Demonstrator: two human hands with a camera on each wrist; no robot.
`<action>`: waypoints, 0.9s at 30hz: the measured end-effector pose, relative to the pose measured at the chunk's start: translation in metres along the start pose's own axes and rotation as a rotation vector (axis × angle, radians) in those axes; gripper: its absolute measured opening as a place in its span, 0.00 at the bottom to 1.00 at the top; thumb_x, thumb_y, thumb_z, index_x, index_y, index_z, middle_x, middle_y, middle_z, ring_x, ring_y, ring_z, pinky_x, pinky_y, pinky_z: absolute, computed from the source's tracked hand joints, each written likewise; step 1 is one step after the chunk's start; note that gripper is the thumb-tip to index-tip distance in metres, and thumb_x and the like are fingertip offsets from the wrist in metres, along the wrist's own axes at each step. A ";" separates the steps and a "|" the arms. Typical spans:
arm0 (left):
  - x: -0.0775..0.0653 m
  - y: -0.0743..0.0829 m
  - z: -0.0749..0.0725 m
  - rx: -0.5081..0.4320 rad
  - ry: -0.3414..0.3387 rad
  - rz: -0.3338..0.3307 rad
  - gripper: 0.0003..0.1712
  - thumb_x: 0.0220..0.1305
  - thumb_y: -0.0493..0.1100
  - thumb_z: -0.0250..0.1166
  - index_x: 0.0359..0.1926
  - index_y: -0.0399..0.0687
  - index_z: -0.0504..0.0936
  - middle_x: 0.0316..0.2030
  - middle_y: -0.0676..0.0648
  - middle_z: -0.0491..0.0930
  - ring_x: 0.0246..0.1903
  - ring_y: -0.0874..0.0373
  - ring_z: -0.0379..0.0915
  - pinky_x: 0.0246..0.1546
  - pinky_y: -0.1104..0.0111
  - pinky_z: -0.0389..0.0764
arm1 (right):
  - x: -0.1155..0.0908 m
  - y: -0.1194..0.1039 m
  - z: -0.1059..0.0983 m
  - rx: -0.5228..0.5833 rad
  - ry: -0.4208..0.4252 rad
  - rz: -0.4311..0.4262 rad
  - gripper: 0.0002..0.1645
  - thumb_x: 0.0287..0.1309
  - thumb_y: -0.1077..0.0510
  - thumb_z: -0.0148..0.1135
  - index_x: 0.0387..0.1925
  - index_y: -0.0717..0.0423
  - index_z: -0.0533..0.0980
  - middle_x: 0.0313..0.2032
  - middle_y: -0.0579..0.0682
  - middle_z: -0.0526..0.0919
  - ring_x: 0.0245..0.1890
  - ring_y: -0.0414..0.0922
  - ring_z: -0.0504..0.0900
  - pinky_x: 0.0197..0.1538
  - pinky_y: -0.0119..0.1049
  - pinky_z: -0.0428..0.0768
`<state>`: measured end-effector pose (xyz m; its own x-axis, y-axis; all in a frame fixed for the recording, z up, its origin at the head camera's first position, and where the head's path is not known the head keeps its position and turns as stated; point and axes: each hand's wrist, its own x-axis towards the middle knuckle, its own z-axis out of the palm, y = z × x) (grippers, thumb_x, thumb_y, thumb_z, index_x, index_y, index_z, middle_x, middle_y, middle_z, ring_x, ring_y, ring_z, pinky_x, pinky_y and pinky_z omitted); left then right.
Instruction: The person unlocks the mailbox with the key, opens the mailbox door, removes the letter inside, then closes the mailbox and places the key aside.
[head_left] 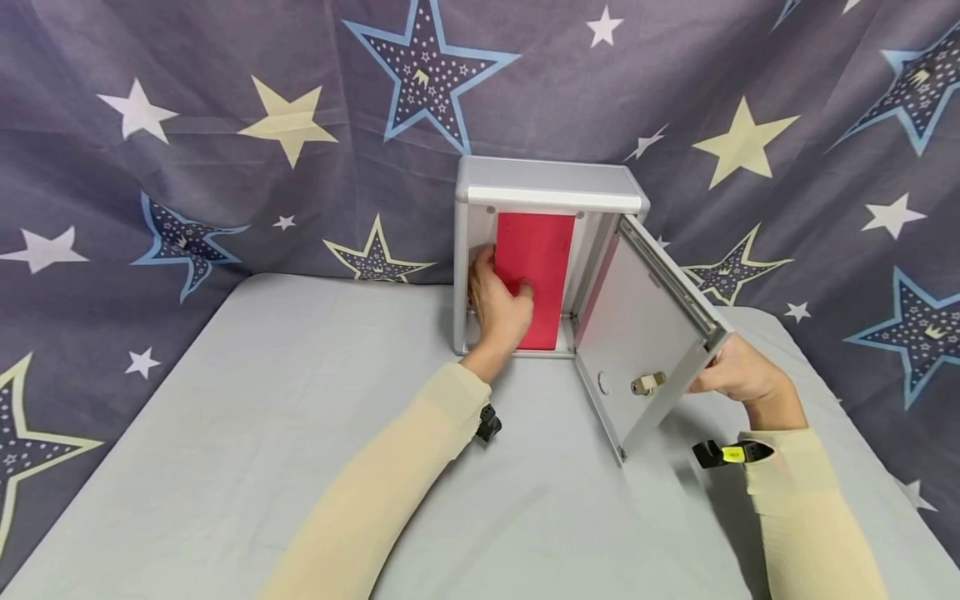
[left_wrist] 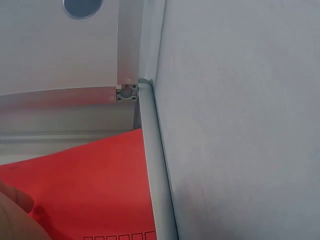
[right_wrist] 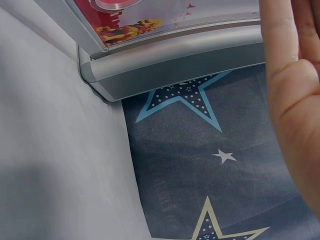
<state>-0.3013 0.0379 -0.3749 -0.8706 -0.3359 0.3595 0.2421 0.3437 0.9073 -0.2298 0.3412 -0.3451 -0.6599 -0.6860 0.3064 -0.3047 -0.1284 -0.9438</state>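
A silver-framed metal mailbox [head_left: 553, 179] stands with its door [head_left: 637, 325] swung out to the right. Inside it, a red envelope [head_left: 543, 267] stands upright; a row of small printed squares shows on it in the left wrist view. My left hand [head_left: 501, 304] reaches into the mailbox and grips the envelope's left edge, thumb on the front, other fingertips hidden. In the left wrist view the thumb [left_wrist: 15, 205] lies near the red paper. Behind the door's free edge, my right hand [head_left: 750, 379] touches the outer side; its fingertips are partly hidden.
A lock [head_left: 647, 383] and a round hole [head_left: 603, 382] sit low on the door's inner face. The mailbox rests on a pale cloth-covered table [head_left: 300, 400], close against a dark star-patterned curtain [head_left: 225, 83]. Coloured printing [right_wrist: 130, 31] covers part of the door's outside.
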 end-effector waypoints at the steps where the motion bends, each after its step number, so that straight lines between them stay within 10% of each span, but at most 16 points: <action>1: 0.000 0.000 0.000 0.005 0.001 0.006 0.37 0.65 0.37 0.66 0.72 0.42 0.63 0.66 0.41 0.68 0.67 0.47 0.63 0.70 0.54 0.62 | 0.000 0.000 0.000 0.005 -0.004 0.002 0.46 0.40 0.85 0.60 0.62 0.51 0.77 0.45 0.47 0.86 0.39 0.40 0.84 0.36 0.35 0.85; 11: -0.003 0.002 -0.009 -0.023 -0.006 0.125 0.16 0.74 0.37 0.59 0.57 0.33 0.75 0.51 0.37 0.78 0.52 0.44 0.75 0.59 0.56 0.74 | 0.001 -0.001 0.001 0.009 -0.031 -0.019 0.46 0.42 0.85 0.59 0.63 0.53 0.76 0.46 0.48 0.86 0.39 0.41 0.84 0.35 0.36 0.85; 27: -0.010 0.014 -0.030 -0.047 -0.098 0.206 0.12 0.72 0.36 0.62 0.52 0.34 0.77 0.45 0.39 0.79 0.44 0.48 0.77 0.48 0.57 0.78 | 0.000 0.000 0.000 -0.001 -0.033 -0.015 0.46 0.40 0.86 0.58 0.62 0.52 0.77 0.43 0.47 0.86 0.37 0.40 0.83 0.33 0.35 0.85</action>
<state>-0.2767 0.0197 -0.3595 -0.8376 -0.1751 0.5175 0.4369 0.3539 0.8270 -0.2298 0.3408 -0.3450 -0.6323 -0.7073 0.3162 -0.3149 -0.1383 -0.9390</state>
